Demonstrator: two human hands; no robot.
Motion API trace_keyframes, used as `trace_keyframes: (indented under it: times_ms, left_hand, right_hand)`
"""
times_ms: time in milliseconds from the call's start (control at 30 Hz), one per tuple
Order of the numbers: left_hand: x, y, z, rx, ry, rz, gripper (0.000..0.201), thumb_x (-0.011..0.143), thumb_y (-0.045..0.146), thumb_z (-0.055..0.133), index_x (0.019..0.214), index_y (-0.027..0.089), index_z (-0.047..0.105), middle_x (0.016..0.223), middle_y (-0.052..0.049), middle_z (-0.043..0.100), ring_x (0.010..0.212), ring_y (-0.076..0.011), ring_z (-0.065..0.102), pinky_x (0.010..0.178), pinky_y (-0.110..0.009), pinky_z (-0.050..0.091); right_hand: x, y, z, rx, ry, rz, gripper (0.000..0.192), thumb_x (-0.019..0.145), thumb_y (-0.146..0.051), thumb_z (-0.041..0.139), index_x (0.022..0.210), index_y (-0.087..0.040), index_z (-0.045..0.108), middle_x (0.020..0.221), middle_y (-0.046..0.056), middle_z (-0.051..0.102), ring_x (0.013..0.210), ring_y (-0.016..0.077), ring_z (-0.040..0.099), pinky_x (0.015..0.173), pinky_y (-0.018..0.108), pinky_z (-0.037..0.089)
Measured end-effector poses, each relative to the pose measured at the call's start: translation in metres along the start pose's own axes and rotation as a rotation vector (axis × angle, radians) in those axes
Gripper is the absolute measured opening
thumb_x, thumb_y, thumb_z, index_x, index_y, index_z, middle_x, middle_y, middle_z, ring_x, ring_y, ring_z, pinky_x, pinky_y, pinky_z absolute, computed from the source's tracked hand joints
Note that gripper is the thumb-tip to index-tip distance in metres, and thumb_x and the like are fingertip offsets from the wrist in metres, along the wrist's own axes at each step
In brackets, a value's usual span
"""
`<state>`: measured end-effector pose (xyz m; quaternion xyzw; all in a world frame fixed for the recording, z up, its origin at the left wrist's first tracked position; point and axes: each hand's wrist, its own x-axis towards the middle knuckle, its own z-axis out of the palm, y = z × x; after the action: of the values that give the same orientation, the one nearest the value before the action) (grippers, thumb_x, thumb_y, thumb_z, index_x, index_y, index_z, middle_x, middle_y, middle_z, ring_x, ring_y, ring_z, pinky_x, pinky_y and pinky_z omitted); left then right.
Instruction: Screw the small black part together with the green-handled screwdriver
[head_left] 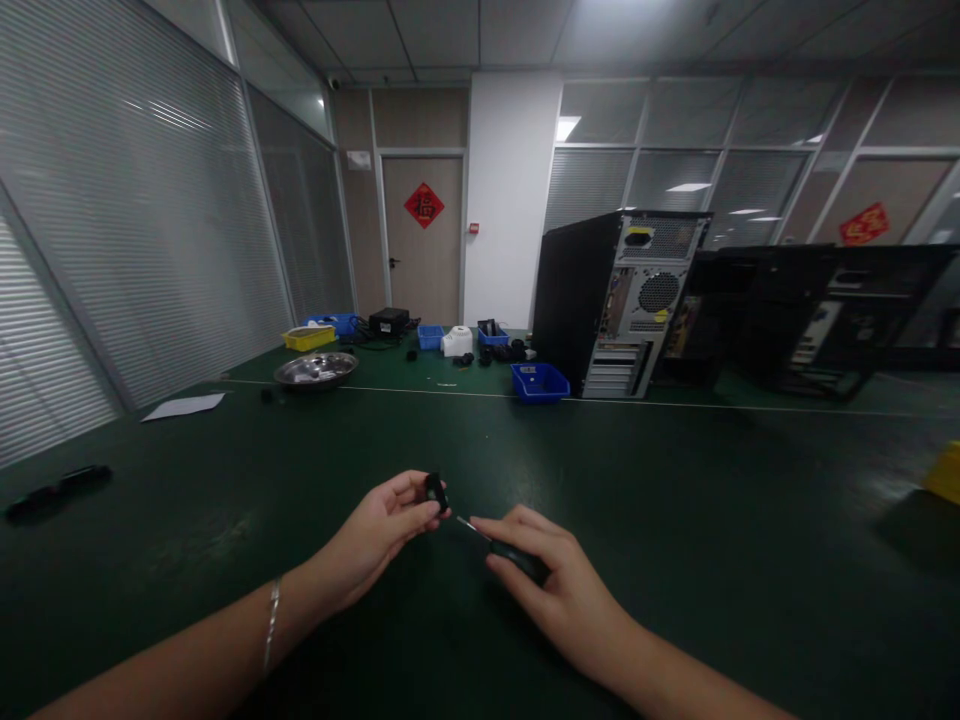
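Observation:
Between the thumb and fingers of my left hand (394, 518) is a small black part (436, 492), dark and blocky; its exact kind is too small to tell. My right hand (551, 565) is wrapped round the dark handle of a screwdriver (517, 560). The screwdriver's thin metal shaft points up and left, its tip a short way from the black part and seemingly apart from it. Both hands are above the green tabletop (360, 660), near its middle.
Farther back stand a metal dish (316, 370), a blue bin (540, 383), a yellow tray (309, 337) and a black computer tower (600, 305). White paper (184, 406) and a dark elongated object (60, 492) lie at left. Something yellow (946, 472) sits at the right edge.

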<state>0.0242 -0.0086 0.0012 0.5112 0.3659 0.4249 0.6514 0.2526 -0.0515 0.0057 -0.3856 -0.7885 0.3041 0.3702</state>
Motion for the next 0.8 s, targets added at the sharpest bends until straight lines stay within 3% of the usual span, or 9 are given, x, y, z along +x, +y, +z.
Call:
trace_keyframes:
  times_ms: [133,267,500,800]
  left_hand:
    - [-0.0013,0.0013,0.0022,0.093,-0.046,-0.011,0.027,0.082,0.022,0.067,0.110,0.019,0.067,0.108,-0.006,0.069,0.103,-0.0211,0.059,0.089,-0.032,0.042]
    - [-0.0036,-0.0004,0.0031,0.215,-0.073,0.006,0.028,0.087,0.028,0.062,0.113,0.019,0.068,0.097,-0.004,0.068,0.085,-0.0177,0.057,0.078,-0.031,0.042]
    - [-0.0024,-0.0027,0.0031,0.137,-0.149,-0.007,0.032,0.078,0.026,0.073,0.108,0.016,0.070,0.091,-0.005,0.070,0.077,-0.0174,0.059,0.075,-0.032,0.045]
    - [0.0001,-0.0061,-0.0012,0.173,-0.177,-0.001,0.030,0.080,0.028,0.071,0.107,0.013,0.070,0.091,-0.007,0.073,0.069,-0.0148,0.059,0.067,-0.030,0.047]
  right_hand:
    - [-0.0005,-0.0026,-0.0012,0.002,-0.011,-0.002,0.036,0.093,-0.016,0.056,0.127,-0.024,0.062,0.093,0.005,0.061,0.085,0.0192,0.061,0.076,0.031,0.048]
    - [-0.0004,-0.0032,-0.0012,0.009,-0.009,0.002,0.037,0.092,-0.014,0.056,0.128,-0.025,0.061,0.093,0.004,0.061,0.085,0.0189,0.061,0.075,0.031,0.048]
    - [0.0000,-0.0012,-0.0002,-0.017,-0.011,-0.005,0.037,0.091,-0.013,0.058,0.126,-0.025,0.063,0.092,0.004,0.062,0.085,0.0188,0.060,0.075,0.030,0.047]
    - [0.0008,-0.0051,-0.0023,-0.033,-0.037,0.010,0.038,0.090,-0.011,0.058,0.125,-0.025,0.063,0.093,0.005,0.063,0.085,0.0187,0.061,0.074,0.029,0.047]
